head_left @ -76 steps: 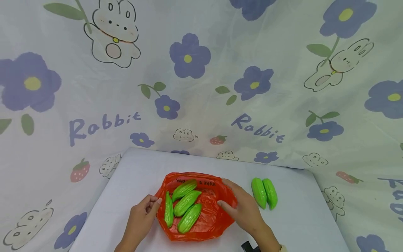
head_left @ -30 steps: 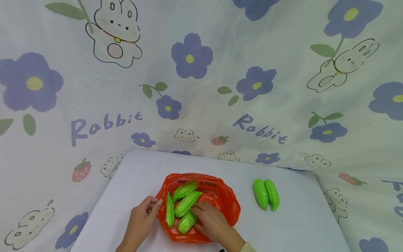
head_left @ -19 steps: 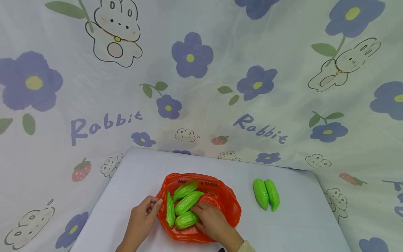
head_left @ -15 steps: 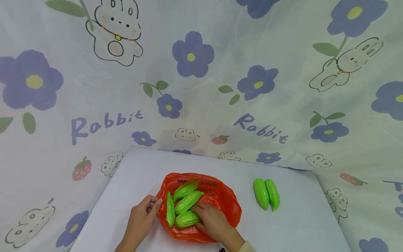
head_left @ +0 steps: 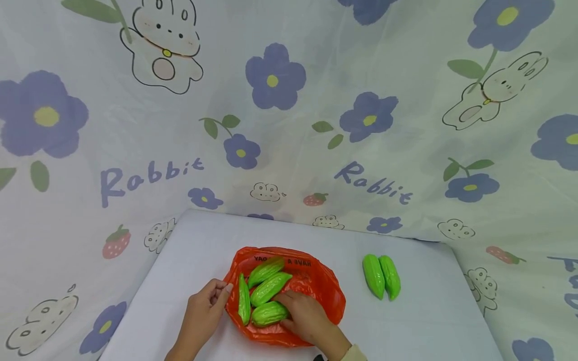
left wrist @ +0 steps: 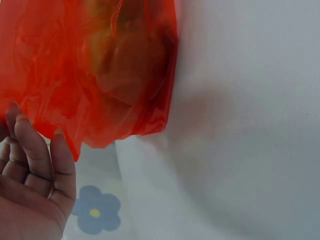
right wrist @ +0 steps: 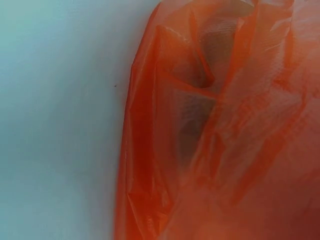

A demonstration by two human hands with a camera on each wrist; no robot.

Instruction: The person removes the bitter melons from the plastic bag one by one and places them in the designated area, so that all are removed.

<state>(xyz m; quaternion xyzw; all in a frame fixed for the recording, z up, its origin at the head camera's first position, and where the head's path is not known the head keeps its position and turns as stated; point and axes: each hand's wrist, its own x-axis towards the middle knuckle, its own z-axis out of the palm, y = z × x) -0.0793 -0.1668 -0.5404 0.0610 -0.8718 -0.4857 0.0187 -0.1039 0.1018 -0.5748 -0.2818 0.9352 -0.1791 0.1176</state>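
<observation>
- Pale cloth [head_left: 298,155] printed with purple flowers [head_left: 275,77], line-drawn rabbits [head_left: 163,67] and strawberries [head_left: 116,242] hangs behind and to both sides of a white worktop [head_left: 194,245].
- Resting on the worktop, a red plastic bag [head_left: 328,286] gapes upward; dark lettering [head_left: 299,262] runs mirrored along its far inner wall.
- Four green gourds sit inside it, mostly on the left: a slim gourd [head_left: 244,301] along the left wall, a far gourd [head_left: 266,271] and a middle gourd [head_left: 271,290] both slanting up to the right, and a near gourd [head_left: 269,314] lying almost crosswise at the front.
- At the bag's left edge, the left hand [head_left: 205,306] keeps a narrow grip, thumb and fingertips pinching the film; the left wrist view shows its bent fingers against the red plastic.
- Over the near right of the rim, the right hand [head_left: 304,316] reaches in. Its grip appears to hold the right end of the near gourd, thumb on the near side and fingers beyond, though the right wrist view gives little but blurred red film.
- Around the right wrist is a cream sleeve [head_left: 354,353].
- Well to the right of the bag, two more gourds [head_left: 373,276] lie side by side on the worktop, touching, their narrower tips towards the person.
</observation>
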